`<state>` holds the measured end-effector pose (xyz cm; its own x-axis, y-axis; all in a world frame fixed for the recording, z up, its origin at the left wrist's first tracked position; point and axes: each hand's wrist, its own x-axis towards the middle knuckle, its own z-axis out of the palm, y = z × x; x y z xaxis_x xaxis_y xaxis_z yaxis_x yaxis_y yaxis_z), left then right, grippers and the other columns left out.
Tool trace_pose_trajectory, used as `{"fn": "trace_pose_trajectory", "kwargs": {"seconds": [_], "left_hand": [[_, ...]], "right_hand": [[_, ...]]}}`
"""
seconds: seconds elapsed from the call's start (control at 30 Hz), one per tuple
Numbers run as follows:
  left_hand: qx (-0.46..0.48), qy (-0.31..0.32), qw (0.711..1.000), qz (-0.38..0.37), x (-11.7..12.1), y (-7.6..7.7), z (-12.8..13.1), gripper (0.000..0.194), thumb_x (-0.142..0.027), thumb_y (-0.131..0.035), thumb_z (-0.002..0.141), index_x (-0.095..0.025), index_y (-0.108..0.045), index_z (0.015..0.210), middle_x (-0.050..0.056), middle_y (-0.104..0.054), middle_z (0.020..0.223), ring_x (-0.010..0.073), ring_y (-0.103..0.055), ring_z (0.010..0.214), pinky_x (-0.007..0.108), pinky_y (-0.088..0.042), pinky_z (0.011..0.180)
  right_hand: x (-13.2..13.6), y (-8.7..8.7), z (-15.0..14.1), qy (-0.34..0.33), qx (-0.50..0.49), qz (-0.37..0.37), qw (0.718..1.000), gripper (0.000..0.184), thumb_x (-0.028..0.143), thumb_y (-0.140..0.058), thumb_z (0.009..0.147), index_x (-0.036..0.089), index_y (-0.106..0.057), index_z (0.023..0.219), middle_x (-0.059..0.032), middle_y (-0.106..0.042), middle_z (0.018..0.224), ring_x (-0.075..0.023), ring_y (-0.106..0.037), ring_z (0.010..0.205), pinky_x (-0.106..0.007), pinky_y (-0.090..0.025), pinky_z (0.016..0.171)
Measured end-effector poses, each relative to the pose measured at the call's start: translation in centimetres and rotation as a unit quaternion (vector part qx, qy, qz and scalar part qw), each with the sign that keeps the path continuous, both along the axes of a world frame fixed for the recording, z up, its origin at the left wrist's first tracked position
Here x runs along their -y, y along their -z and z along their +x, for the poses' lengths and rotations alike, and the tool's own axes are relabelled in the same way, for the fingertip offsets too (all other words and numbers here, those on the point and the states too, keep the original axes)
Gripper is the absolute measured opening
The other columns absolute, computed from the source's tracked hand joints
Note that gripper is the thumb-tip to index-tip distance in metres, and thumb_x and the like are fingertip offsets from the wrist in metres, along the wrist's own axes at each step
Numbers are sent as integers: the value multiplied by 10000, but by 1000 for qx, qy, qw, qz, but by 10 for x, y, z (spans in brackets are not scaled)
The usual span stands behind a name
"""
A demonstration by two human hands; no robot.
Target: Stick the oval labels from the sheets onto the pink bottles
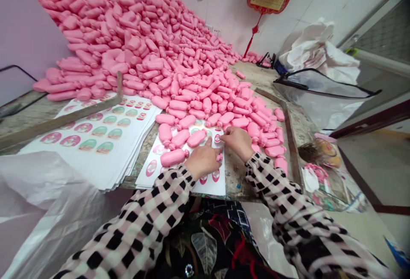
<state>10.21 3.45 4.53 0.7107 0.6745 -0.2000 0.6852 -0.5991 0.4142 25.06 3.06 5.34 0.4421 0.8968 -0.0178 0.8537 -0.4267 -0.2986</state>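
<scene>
My left hand (205,158) is closed over a small pink plastic bottle (219,157). Only its neck end shows past my fingers; the rest is hidden under the hand. Beneath lies a white sticker sheet (209,188) with oval pink labels. At the sheet's right edge my right hand (237,141) pinches with thumb and forefinger at the rim of a pink sticker (217,138). Whether that sticker is lifted off its backing is hard to see. Several loose pink bottles (173,158) rest on the sheet, left of and beyond my left hand.
A large heap of pink bottles (144,48) covers the back of the worktable. Another stack of sticker sheets (96,159) lies at left, with a wooden strip (60,121) across it. A second strip (290,142) borders the bottles at right. A clear zip bag (320,100) stands beyond.
</scene>
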Motion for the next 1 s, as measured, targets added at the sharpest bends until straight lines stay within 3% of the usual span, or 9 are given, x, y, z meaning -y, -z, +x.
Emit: {"fn": "trace_pose_trajectory", "kwargs": {"seconds": [0.17,0.33,0.4,0.43,0.57,0.63,0.7,0.8,1.0], "left_hand": [[27,-4,1000,-8,0,4,-3,483,-377,-541,747,-324,-510,1226,101,-313,1409,320,-549,1040,416,-425,840],[187,-59,978,-67,9,2,-11,340,-418,-510,787,-242,-582,1070,80,-542,1141,255,-553,993,366,-424,849],[318,-127,925,-162,15,0,-14,341,-476,-482,805,-221,-575,1012,56,-591,964,209,-569,904,324,-444,806],[392,-170,872,-238,17,-1,-15,358,-506,-465,809,-212,-570,983,42,-590,876,184,-576,821,303,-460,751],[555,-270,587,-524,27,-5,-20,443,-589,-435,794,-184,-548,935,5,-532,702,116,-526,571,242,-452,521],[577,-283,504,-577,31,-7,-22,454,-598,-467,774,-174,-545,920,12,-547,713,114,-532,557,233,-448,482],[595,-287,469,-586,33,-9,-23,444,-589,-486,768,-175,-545,920,19,-572,751,116,-549,571,230,-455,476],[604,-295,448,-590,36,-13,-23,440,-583,-457,789,-170,-552,906,15,-583,747,109,-559,576,221,-462,484],[598,-289,461,-588,37,-10,-23,530,-622,-381,797,-133,-557,901,18,-559,655,111,-554,549,219,-461,489]], "right_hand": [[12,-10,10,4,-59,61,996,283,487,-579,680,210,-636,685,16,-621,639,-134,-526,607,-241,-292,527],[45,-7,7,-9,-226,162,960,355,524,-577,692,173,-623,704,8,-599,639,-114,-483,564,-235,-340,531],[57,-4,-1,-13,-331,212,919,346,509,-602,687,166,-619,729,-4,-606,683,-115,-491,594,-236,-372,559],[62,-3,-7,-15,-376,229,898,332,493,-615,685,166,-617,739,-8,-607,700,-117,-496,611,-238,-385,575],[79,-6,-32,-16,-450,255,856,277,441,-651,680,169,-607,703,0,-589,681,-113,-492,617,-241,-407,599],[84,-9,-45,-13,-452,256,854,266,426,-665,672,169,-600,675,8,-581,652,-107,-487,597,-235,-408,583],[87,-11,-54,-17,-452,249,856,252,410,-667,675,169,-597,655,15,-576,620,-99,-483,567,-227,-404,556],[90,-13,-64,-33,-455,224,861,237,396,-651,698,171,-602,643,13,-589,596,-93,-485,529,-215,-401,515],[95,-14,-68,-41,-430,206,878,249,425,-645,701,182,-612,658,6,-630,617,-97,-514,506,-212,-403,483]]}}
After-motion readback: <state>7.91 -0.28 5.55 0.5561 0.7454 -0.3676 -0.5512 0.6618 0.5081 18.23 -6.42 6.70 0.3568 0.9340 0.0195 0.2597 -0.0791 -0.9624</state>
